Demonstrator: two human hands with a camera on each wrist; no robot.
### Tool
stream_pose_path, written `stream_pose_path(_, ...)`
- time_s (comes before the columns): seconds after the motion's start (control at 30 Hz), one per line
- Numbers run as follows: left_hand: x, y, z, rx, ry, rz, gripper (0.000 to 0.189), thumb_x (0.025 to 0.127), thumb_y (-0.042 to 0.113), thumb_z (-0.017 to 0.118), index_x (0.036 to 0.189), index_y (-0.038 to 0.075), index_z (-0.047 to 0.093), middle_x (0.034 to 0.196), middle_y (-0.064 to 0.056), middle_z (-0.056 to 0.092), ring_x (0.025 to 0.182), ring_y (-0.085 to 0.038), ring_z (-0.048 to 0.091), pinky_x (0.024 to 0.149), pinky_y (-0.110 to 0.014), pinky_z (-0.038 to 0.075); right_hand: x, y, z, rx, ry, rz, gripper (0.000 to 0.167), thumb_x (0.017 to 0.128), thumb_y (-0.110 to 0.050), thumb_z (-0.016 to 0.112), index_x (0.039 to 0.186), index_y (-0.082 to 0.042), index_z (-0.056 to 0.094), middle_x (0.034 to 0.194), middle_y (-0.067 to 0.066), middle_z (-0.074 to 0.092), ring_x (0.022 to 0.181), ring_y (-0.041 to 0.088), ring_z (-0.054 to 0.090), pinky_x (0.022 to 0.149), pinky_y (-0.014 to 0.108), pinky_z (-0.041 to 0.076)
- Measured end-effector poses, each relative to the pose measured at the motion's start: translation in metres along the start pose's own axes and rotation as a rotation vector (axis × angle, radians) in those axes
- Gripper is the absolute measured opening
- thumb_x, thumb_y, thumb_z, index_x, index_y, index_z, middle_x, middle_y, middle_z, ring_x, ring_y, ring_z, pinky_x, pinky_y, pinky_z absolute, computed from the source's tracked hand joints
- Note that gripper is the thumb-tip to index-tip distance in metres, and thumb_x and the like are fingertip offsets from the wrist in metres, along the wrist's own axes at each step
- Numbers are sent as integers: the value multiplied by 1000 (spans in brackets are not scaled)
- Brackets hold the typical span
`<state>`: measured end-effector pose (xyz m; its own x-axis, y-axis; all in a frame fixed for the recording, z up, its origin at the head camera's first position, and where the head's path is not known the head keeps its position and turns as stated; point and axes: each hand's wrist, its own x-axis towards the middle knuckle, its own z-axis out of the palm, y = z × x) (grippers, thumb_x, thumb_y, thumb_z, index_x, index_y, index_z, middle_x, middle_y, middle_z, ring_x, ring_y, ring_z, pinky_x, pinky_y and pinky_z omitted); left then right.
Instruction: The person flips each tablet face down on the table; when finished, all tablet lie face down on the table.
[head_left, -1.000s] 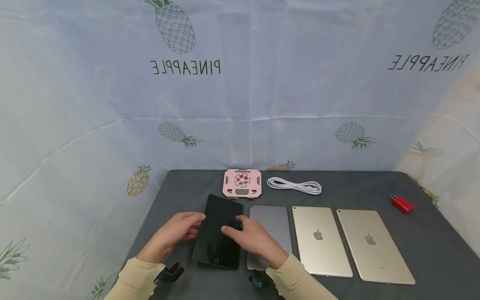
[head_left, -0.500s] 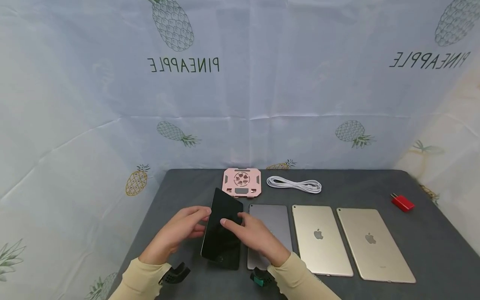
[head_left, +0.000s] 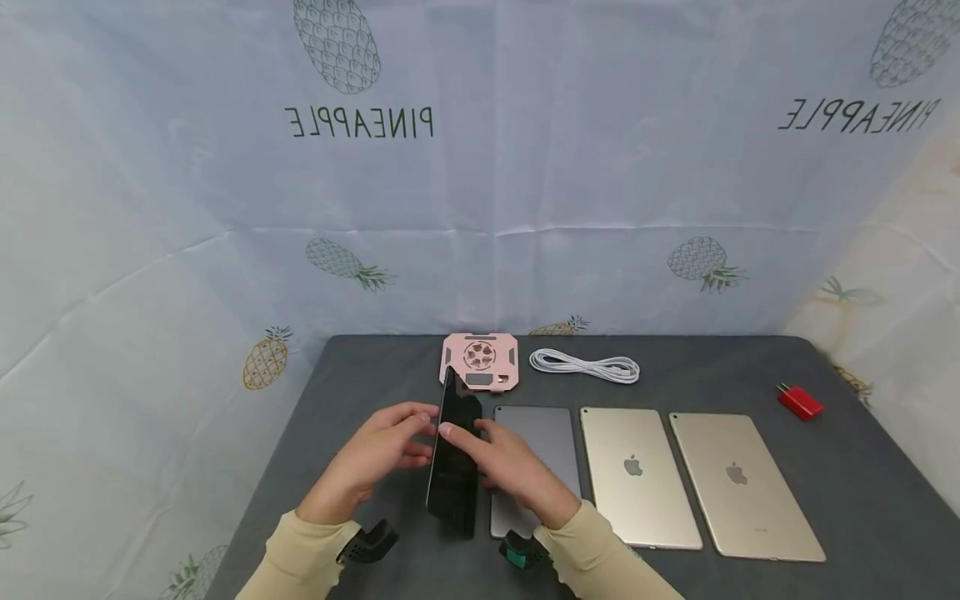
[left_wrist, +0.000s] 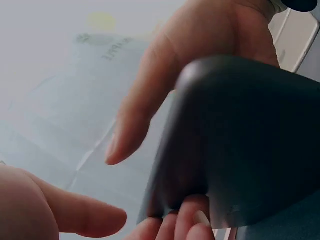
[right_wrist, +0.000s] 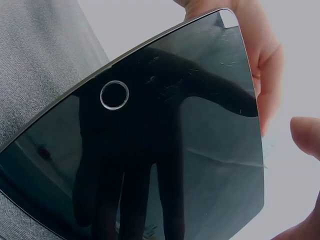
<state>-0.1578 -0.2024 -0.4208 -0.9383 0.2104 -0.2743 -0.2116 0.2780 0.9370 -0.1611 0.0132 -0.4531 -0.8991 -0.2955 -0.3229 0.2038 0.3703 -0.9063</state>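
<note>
A black tablet is tilted steeply on its right long edge, its left edge raised. In the right wrist view its dark screen shows a round home button and a reflection of a hand. My left hand is at the raised side; its fingertips rest against the tablet's dark back, thumb apart. On the screen side, my right hand has its fingers by the lower edge. The right thumb reaches past the tablet's upper edge in the left wrist view.
Right of the hands lie a grey tablet, a gold tablet and another gold tablet, backs up. Behind are a pink stand and a coiled white cable. A red charger plug lies far right on the dark table.
The black tablet has turned from nearly flat to steeply tilted, its left edge rising and swinging right. My left hand has moved right with it; the right hand has stayed about in place.
</note>
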Motion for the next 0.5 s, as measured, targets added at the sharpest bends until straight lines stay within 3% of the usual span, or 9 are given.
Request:
stream_pose_path(0.23, 6, -7, 1, 37, -67, 50, 45, 112, 18, 54, 154, 0, 54, 132, -18, 72, 102, -26, 74, 92, -40, 66, 2, 1, 0, 22, -12, -8, 100, 98, -74, 61, 160, 3, 44, 135, 22, 67, 113, 35, 74, 90, 55, 65)
stream_pose_path(0.37, 8, -10, 3, 22, -89, 63, 48, 111, 18, 53, 156, -1, 51, 131, -19, 72, 111, -36, 74, 96, -45, 65, 3, 2, 0, 31, -18, -12, 99, 98, -73, 62, 161, 1, 42, 130, 21, 68, 110, 34, 74, 90, 54, 65)
stream_pose_path(0.5, 12, -11, 7, 1, -97, 56, 51, 110, 22, 57, 155, -2, 52, 132, -19, 74, 110, -36, 76, 95, -44, 66, 2, 3, -1, 30, -13, -26, 100, 97, -72, 64, 162, 1, 41, 127, 21, 68, 107, 32, 73, 85, 52, 66)
